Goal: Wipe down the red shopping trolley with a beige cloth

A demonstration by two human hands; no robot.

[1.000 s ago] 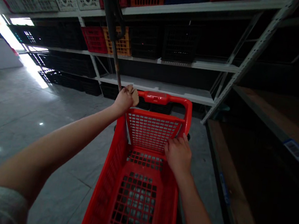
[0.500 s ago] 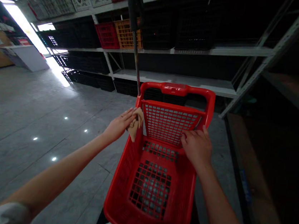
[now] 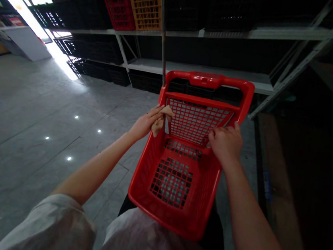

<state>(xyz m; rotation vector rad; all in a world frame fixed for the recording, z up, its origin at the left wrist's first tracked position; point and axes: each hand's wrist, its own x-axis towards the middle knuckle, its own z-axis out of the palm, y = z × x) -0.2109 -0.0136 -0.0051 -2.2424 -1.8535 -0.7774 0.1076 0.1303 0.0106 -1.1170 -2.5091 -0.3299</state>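
A red plastic shopping cart point(image 3: 170, 221) stands right in front of my body, its grid floor and rear grid flap point(image 3: 198, 120) in view. My left hand point(image 3: 147, 123) presses a tan cloth point(image 3: 158, 126) onto the cart's left rim, below the handle point(image 3: 207, 80). Part of the cloth hangs over the inner side of the rim. On the opposite side my right hand point(image 3: 227, 143) is closed over the right rim, fingers curled inward beside the grid flap. A thin upright pole point(image 3: 164, 52) rises at the handle's left corner.
Metal shelving point(image 3: 235, 74) runs behind the cart, with a red crate point(image 3: 119, 10), an orange crate point(image 3: 146, 7) and dark crates. Grey tiled floor point(image 3: 49, 119) spreads to the left. A wooden beam point(image 3: 279, 186) lies along the right. A white counter point(image 3: 22, 42) stands far left.
The view has tilted down, so cart and shelves sit higher and more of my shirt shows. My left hand and the cloth remain at the left rim; the cloth's folds have shifted.
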